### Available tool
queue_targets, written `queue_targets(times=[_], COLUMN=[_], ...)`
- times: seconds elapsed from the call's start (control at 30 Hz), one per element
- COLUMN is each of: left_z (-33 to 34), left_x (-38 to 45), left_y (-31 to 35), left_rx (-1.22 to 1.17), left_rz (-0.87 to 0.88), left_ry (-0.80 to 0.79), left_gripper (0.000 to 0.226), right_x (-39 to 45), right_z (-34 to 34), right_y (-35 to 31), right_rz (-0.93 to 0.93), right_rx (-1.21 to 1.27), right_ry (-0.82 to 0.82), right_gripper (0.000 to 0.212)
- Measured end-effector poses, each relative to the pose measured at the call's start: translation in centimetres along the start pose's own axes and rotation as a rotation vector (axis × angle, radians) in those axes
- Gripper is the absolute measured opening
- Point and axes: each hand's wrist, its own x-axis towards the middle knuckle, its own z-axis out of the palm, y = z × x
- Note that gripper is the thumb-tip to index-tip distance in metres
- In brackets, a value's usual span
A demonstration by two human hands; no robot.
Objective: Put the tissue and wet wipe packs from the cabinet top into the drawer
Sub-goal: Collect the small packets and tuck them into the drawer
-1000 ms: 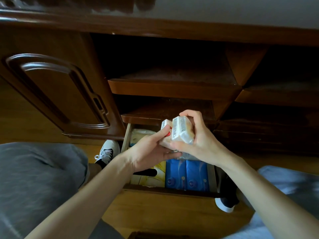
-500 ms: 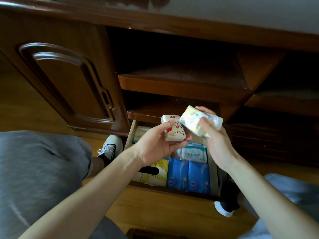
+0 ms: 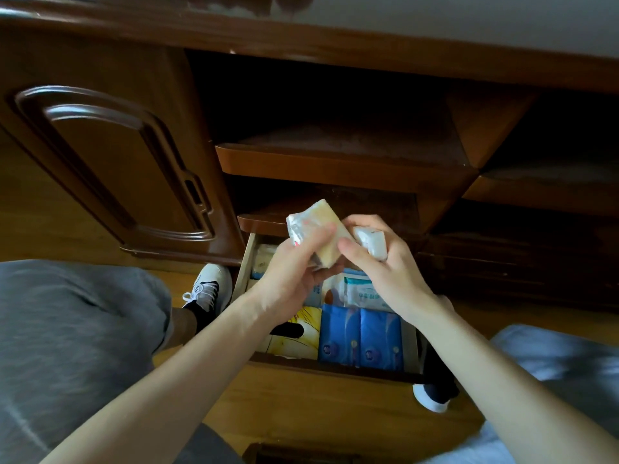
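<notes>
Both hands are at centre of the frame, just above the open drawer. Left hand has its fingers curled round the yellow pack; the pack's long axis is tilted, from upper left to lower right. Right hand grips a small white pack, which touches the yellow one's right end. The drawer is directly below, w/ blue packs at its front. I judge the left hand is nearer to the free space at the drawer's back left.
</notes>
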Motion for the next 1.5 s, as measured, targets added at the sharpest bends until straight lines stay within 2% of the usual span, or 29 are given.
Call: queue_targets(times=[0.07,0.13,0.2,0.33,0.47,0.57,0.63,0.73,0.8,0.9,0.97,1.03,1.17,1.2,1.27,1.33,1.37,1.43,1.5], left_z=[-0.5,-0.9,-0.4,1.0,1.0,0.7,0.7,1.4,2.0,2.4,2.1,1.6,0.8,0.7,0.5,0.4,0.3,-0.3,-1.2], left_x=[0.1,0.1,-0.1,-0.5,-0.5,-0.2,-0.1,-0.3,-0.4,-0.7,-0.7,-0.7,-0.7,-0.7,-0.9,-1.3,-1.5,-1.4,-1.3], left_y=[0.3,0.3,-0.1,-0.4,-0.3,-0.6,-1.1,-2.0,-2.3,-2.0,-1.6,-1.4,-2.1,-2.4,-2.8,-2.6,-2.4,-2.1,-1.6], left_rx=[-0.124,-0.154,-0.124,-0.152,-0.216,-0.291,-0.348,-0.348,-0.337,-0.325,-0.317,-0.326,-0.252,-0.221,-0.144,0.005,0.097,0.286,0.485], left_rz=[-0.004,-0.008,-0.033,-0.141,-0.151,-0.138,-0.126,-0.137,-0.149,-0.149,-0.128,-0.110,-0.051,-0.016,0.048,0.122,0.158,0.250,0.320], left_ry=[0.101,0.119,0.104,-0.009,-0.135,-0.203,-0.224,-0.225,-0.252,-0.290,-0.272,-0.258,-0.187,-0.178,-0.137,-0.080,-0.060,-0.022,0.000], left_gripper=[0.043,0.051,0.056,0.055,0.088,0.091,0.087,0.079,0.074,0.075,0.075,0.073,0.058,0.055,0.052,0.051,0.050,0.046,0.047], right_x=[0.3,0.3,0.2,-0.3,-0.5,-0.7,-0.7,-0.5,-0.5,-0.7,-0.7,-0.6,-0.4,-0.5,-0.6,-0.8,-0.9,-0.7,-0.3], right_z=[-0.2,-0.8,-1.2,0.2,1.5,1.7,1.5,0.7,0.7,1.0,0.8,0.7,0.3,0.3,0.7,1.3,1.6,2.0,1.9], right_y=[-0.1,-0.4,-0.4,-0.3,-0.4,-0.7,-1.1,-1.7,-2.0,-1.8,-1.3,-0.9,0.3,0.5,0.6,0.7,0.7,0.4,0.2], right_rz=[0.077,0.124,0.119,0.103,-0.081,-0.159,-0.179,-0.252,-0.236,-0.096,-0.063,-0.066,-0.050,-0.014,0.196,0.413,0.470,0.502,0.487], right_rx=[0.192,0.437,0.477,0.381,0.206,0.121,0.102,0.134,0.146,0.047,-0.006,-0.052,-0.389,-0.401,-0.122,0.364,0.565,0.790,0.862], right_ry=[0.046,0.110,0.139,0.158,0.075,0.013,0.067,0.257,0.280,0.244,0.189,0.110,0.055,0.055,0.029,-0.097,-0.188,-0.310,-0.308], right_gripper=[0.031,0.038,0.045,0.053,0.048,0.044,0.048,0.061,0.063,0.056,0.048,0.052,0.052,0.048,0.053,0.064,0.063,0.053,0.050])
